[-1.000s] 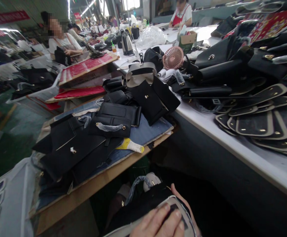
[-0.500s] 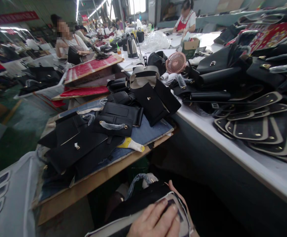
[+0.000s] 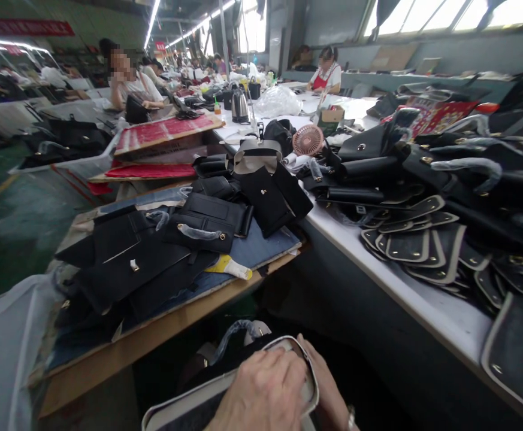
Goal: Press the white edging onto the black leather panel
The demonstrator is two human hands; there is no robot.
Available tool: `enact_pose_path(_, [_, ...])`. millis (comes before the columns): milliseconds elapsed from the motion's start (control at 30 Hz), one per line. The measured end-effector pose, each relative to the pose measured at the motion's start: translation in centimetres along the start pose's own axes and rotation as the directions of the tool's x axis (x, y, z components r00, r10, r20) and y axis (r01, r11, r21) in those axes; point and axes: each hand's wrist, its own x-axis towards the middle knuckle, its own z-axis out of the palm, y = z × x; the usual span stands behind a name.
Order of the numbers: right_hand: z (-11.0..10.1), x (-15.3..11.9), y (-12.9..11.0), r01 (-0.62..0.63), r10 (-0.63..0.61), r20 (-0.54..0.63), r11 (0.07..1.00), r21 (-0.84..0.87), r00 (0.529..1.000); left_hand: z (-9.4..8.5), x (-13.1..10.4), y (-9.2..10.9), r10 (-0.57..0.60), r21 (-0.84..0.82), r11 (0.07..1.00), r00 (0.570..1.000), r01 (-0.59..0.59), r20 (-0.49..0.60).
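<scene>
Head camera view, looking down and forward: at the bottom centre we hold a black handbag (image 3: 229, 364) low in front of us, beside the worktops, its pale-edged side turned up towards us. Our left hand (image 3: 265, 380) lies over that pale-edged side, back of the hand up, fingers bent and pressed in against it; the fingertips are hidden. Our right hand (image 3: 317, 368) is partly closed around the bag's right end, thumb side up along the pale edge, with a band at the wrist. Beyond our hands, a handle (image 3: 233, 332) wrapped in clear plastic arches up from the far side of the bag.

Ahead and to the left, a worktop covered in blue cloth (image 3: 268, 239) bears a loose pile of black bags (image 3: 129, 269), some with gold-coloured clasps. A yellow and white piece (image 3: 229, 266) lies at its near edge. To the right, a long white worktop (image 3: 360, 242) carries more black bags and a fanned stack of black flaps (image 3: 416, 248) with pale borders. Farther back on it stand a pink fan (image 3: 308, 140), a metal kettle (image 3: 239, 105) and a crumpled clear plastic bag (image 3: 279, 102). One person (image 3: 138, 90) sits at the left holding something black; another person (image 3: 326, 76), in a red apron, is farther off.
</scene>
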Motion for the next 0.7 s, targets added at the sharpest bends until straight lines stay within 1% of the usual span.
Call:
enact_pose_path(67, [-1.3, -1.2, -0.7, 0.032, -0.033, -0.017, 0.996, -0.08, 0.999, -1.3, 1.0, 0.3, -0.064, -0.001, 0.998, 0.984, 0.065, 0.166])
enact_pose_path(167, [-2.5, -3.6, -2.5, 0.138, -0.127, 0.057, 0.953, -0.268, 0.99, -3.6, 3.0, 0.5, -0.089, 0.073, 0.995, 0.924, 0.067, 0.371])
enact_pose_path(233, [-2.4, -4.8, -3.5, 0.185, -0.157, 0.107, 0.915, -0.359, 0.982, -4.7, 4.0, 0.3, -0.085, 0.092, 0.995, 0.879, 0.047, 0.469])
enact_pose_path(267, [-2.2, -5.2, -3.8, 0.194, -0.162, 0.114, 0.898, -0.394, 0.98, -4.9, 4.3, 0.1, -0.07, 0.08, 0.996, 0.869, 0.035, 0.49])
enact_pose_path(300, [-1.9, -5.3, -4.0, 0.2, -0.169, 0.109, 0.881, -0.428, 0.979, -5.1, 4.4, -0.1, -0.06, 0.06, 0.998, 0.868, 0.035, 0.493])
enact_pose_path(333, [-1.6, -5.4, -4.0, 0.211, -0.183, 0.107, 0.863, -0.459, 0.977, -5.0, 4.3, -0.3, -0.053, 0.032, 0.999, 0.876, 0.043, 0.479])
enact_pose_path(433, [-1.3, -5.0, -3.8, 0.255, -0.226, 0.119, 0.823, -0.508, 0.967, -4.5, 3.6, -1.3, -0.075, -0.088, 0.989, 0.914, 0.12, 0.398])
enact_pose_path(500, [-1.5, -4.8, -3.7, 0.27, -0.229, 0.142, 0.815, -0.514, 0.963, -4.0, 3.3, -2.0, -0.112, -0.212, 0.957, 0.928, 0.197, 0.355])
enact_pose_path(567, [-1.8, -4.8, -3.7, 0.279, -0.229, 0.159, 0.811, -0.515, 0.96, -3.4, 3.3, -2.8, -0.143, -0.33, 0.911, 0.941, 0.246, 0.306])
enact_pose_path(633, [-2.1, -4.9, -3.6, 0.293, -0.237, 0.174, 0.8, -0.524, 0.956, -2.9, 3.5, -3.6, -0.153, -0.393, 0.882, 0.946, 0.261, 0.284])
enact_pose_path(700, [-2.3, -4.9, -3.4, 0.303, -0.253, 0.167, 0.782, -0.544, 0.953, -2.3, 3.8, -4.4, -0.156, -0.406, 0.872, 0.942, 0.272, 0.296])
